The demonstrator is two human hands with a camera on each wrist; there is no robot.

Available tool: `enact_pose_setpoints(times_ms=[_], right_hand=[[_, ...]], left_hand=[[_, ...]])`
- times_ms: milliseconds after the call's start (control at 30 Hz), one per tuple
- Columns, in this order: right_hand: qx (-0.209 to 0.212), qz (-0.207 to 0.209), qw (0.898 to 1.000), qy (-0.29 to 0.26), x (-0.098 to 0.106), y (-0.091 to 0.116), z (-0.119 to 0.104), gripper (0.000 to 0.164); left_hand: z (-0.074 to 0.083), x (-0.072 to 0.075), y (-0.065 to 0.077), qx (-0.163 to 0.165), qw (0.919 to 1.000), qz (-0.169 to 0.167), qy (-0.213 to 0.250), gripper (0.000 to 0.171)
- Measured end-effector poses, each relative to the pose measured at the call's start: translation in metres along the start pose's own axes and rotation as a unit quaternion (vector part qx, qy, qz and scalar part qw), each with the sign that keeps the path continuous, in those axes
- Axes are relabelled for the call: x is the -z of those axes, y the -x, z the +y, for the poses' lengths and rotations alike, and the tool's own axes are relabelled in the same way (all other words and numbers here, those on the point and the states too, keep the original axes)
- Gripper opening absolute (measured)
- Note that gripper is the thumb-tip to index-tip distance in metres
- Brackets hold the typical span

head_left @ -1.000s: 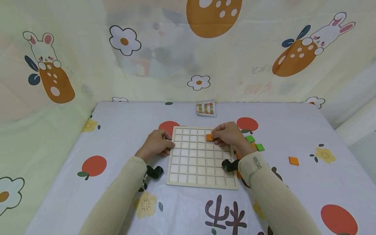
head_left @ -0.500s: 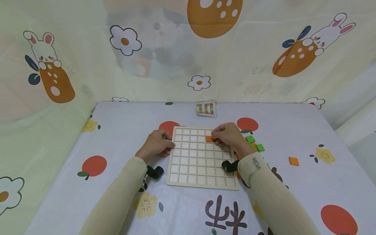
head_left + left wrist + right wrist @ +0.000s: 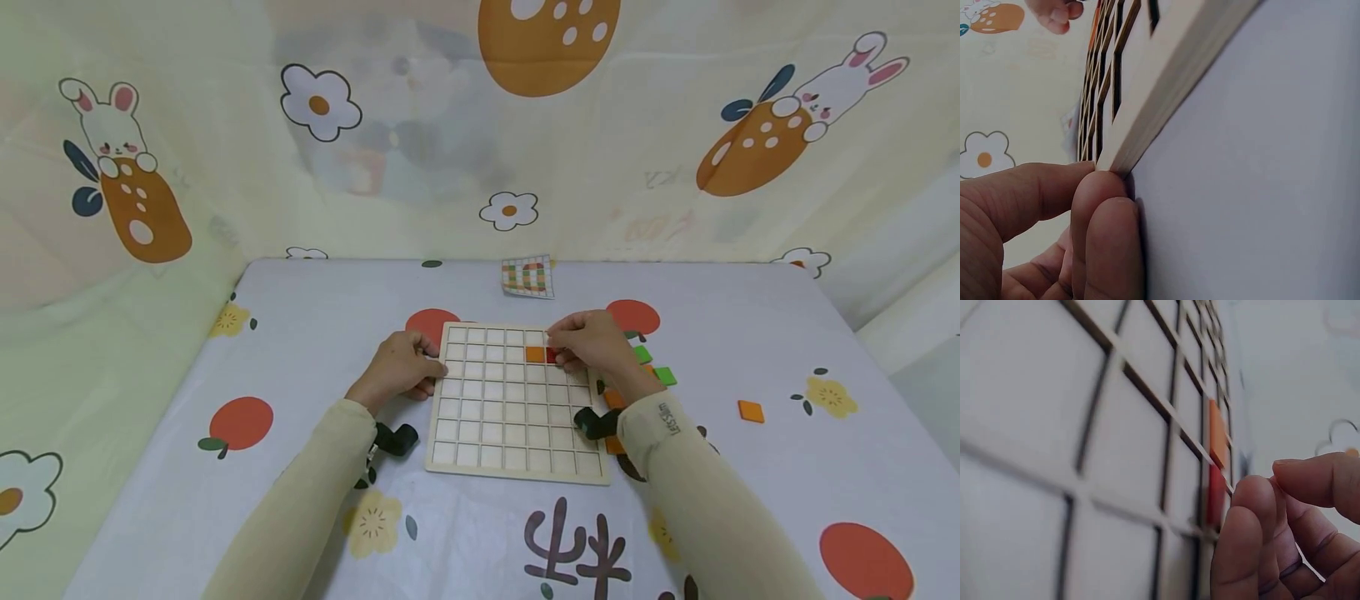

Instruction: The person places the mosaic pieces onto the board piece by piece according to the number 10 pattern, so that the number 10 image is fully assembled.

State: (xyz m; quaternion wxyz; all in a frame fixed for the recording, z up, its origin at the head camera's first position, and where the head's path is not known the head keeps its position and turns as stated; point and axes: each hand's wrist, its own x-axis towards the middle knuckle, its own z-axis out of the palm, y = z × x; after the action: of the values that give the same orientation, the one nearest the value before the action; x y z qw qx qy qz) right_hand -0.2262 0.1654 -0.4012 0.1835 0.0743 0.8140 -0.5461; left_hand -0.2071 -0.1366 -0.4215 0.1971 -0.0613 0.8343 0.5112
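Observation:
A pale wooden grid board [image 3: 492, 390] lies flat on the table in the head view. My left hand [image 3: 400, 364] pinches its left edge; the left wrist view shows the fingertips [image 3: 1112, 215] against the wooden rim. One orange tile [image 3: 535, 355] lies in a cell near the far edge. Right beside it sits a red tile [image 3: 551, 356], partly covered by my right hand [image 3: 596, 343]. In the right wrist view that hand's loosely bent fingers [image 3: 1238, 540] are close to the red tile, with nothing visible between the tips.
Green tiles [image 3: 664, 377] and orange tiles [image 3: 615, 400] lie right of the board, partly behind the right forearm. A lone orange tile [image 3: 750, 411] is farther right. Beyond the board is a small card [image 3: 527, 277] with a coloured grid pattern.
The orange tile, earlier at my right fingertips, now lies flat in its cell. My right hand has shifted right, uncovering part of the red tile. My left hand stays on the board.

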Motion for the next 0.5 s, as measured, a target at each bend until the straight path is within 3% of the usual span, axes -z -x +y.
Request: enact_pose_setpoints(times_ms=[300, 500], right_hand=[[0.003, 0.043, 0.998, 0.049, 0.049, 0.01, 0.011, 0.033], [-0.011, 0.062, 0.99, 0.128, 0.059, 0.013, 0.022, 0.026]], left_hand=[[0.0, -0.001, -0.001, 0.005, 0.9999, 0.006, -0.008, 0.027], [0.001, -0.001, 0.0, 0.004, 0.9999, 0.006, -0.007, 0.026]])
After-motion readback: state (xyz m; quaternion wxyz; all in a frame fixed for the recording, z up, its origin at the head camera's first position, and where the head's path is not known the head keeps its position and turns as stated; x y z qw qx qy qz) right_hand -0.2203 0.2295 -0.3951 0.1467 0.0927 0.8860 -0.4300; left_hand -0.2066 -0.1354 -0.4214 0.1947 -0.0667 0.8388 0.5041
